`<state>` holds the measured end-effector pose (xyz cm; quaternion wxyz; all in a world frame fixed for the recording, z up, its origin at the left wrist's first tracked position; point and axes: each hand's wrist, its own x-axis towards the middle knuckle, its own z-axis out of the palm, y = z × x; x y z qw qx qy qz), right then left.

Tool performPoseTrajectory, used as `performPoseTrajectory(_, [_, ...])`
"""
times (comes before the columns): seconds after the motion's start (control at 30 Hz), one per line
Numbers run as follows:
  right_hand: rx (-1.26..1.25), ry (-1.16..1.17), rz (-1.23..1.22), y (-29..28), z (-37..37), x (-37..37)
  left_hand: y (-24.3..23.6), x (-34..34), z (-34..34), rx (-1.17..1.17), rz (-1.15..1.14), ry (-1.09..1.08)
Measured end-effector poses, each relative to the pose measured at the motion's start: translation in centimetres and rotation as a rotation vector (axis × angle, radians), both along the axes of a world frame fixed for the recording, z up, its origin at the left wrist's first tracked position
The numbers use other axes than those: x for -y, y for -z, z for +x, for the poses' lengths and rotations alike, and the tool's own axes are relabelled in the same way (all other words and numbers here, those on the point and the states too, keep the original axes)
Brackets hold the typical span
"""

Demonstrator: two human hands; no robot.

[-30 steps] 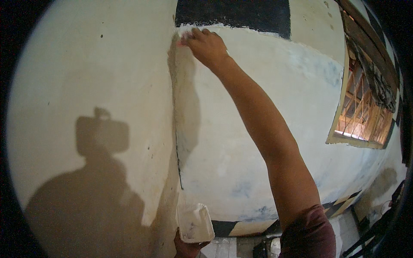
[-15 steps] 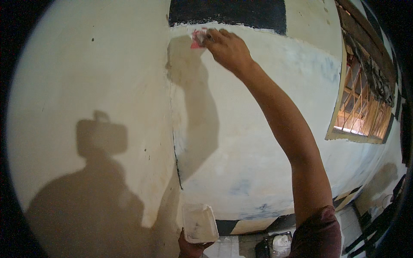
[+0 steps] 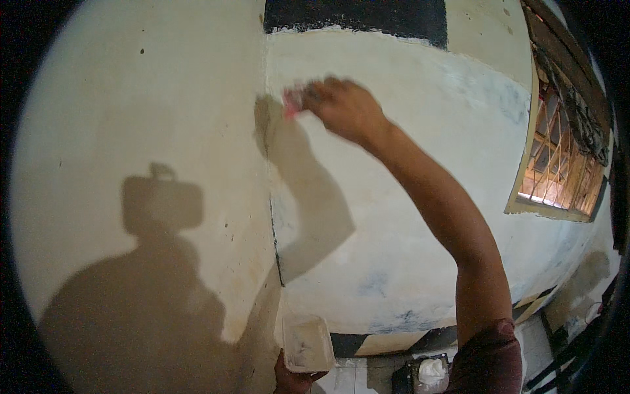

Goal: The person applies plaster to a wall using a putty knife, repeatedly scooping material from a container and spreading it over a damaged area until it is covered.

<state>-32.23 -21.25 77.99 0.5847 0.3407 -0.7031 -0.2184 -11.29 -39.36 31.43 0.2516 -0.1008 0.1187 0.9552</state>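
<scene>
Two pale, cream-coloured walls meet in a corner. The left wall (image 3: 177, 125) carries a few dark specks and a large shadow (image 3: 147, 289) of a head and shoulders. The facing wall (image 3: 426, 111) has cloudy bluish-grey patches. At its top is a black rectangle (image 3: 357, 14) with a ragged white lower edge, and low down runs a band (image 3: 387, 344) of black and cream blocks. A thin dark line (image 3: 276, 249) marks the lower part of the corner. To the right is a window (image 3: 554, 161) with metal bars and a dark cloth (image 3: 584, 121) hanging beside it. Below are grey floor tiles (image 3: 346, 375) and a dark box (image 3: 402, 381) with a whitish bundle (image 3: 432, 372) on it.

A white, roughly rectangular tub (image 3: 327, 341) is tilted so that its inside shows, with pale and greyish smears within; how full it is cannot be told. It is at the lower centre, near the corner.

The hands are well apart. The left hand (image 3: 294, 379) grips the tub from below, partly hidden by it. The right hand (image 3: 348, 108), at the end of an outstretched arm, is closed around a small pinkish-red tool (image 3: 289, 105) near the corner, beneath the black rectangle. Both are blurred; whether the tool touches the wall cannot be told.
</scene>
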Motion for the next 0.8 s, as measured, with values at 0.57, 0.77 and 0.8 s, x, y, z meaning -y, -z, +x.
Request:
performPoseTrajectory(0.57, [0.209, 0.081, 0.287, 5.1, 0.1, -2.2, -2.0, -0.7, -0.2, -0.004, -0.079, -0.012])
performPoseTrajectory(0.77, [-0.107, 0.224, -0.054, -6.5, 0.4, -5.3, -2.5, -2.0, -0.2, -0.082, -0.078, 0.047])
performPoseTrajectory(0.8, [-0.144, 0.281, -0.111, -6.5, -0.1, -5.7, -2.7, -2.0, -0.3, -0.088, -0.082, 0.051])
